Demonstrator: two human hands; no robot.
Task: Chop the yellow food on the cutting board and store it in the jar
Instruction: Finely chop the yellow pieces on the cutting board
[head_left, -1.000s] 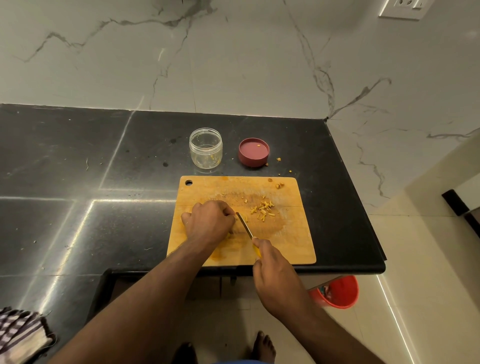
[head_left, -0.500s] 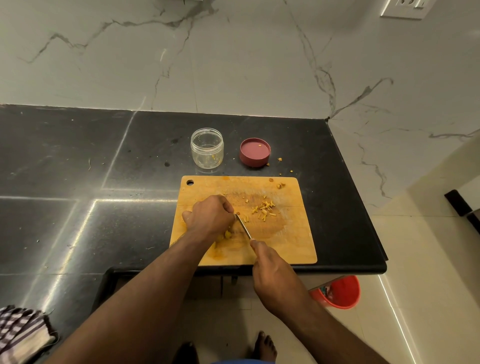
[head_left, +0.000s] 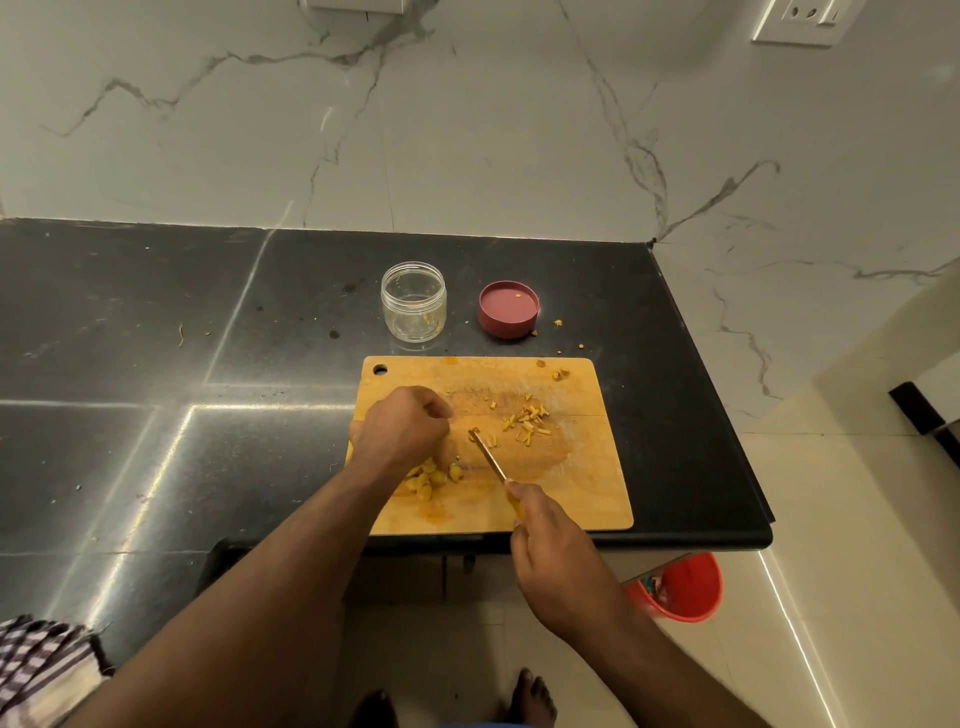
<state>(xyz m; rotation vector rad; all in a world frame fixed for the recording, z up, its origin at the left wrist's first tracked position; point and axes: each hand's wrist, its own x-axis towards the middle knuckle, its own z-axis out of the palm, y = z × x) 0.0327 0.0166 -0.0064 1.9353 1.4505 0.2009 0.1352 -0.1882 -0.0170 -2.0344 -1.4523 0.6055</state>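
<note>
Two hands over the cutting board (head_left: 582, 499): right hand (head_left: 558, 558) fingers round knife (head_left: 487, 456), tip up-left; left hand (head_left: 400, 428) fingers curled.

red bucket (head_left: 685, 587) on floor, striped cloth (head_left: 36, 665) at counter (head_left: 156, 312) edge, wall socket (head_left: 797, 21) top rt.

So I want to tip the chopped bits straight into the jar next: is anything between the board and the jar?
Nothing visible does. The jar stands open just beyond the cutting board, its red lid off to the right; only bare counter lies between them.
</note>
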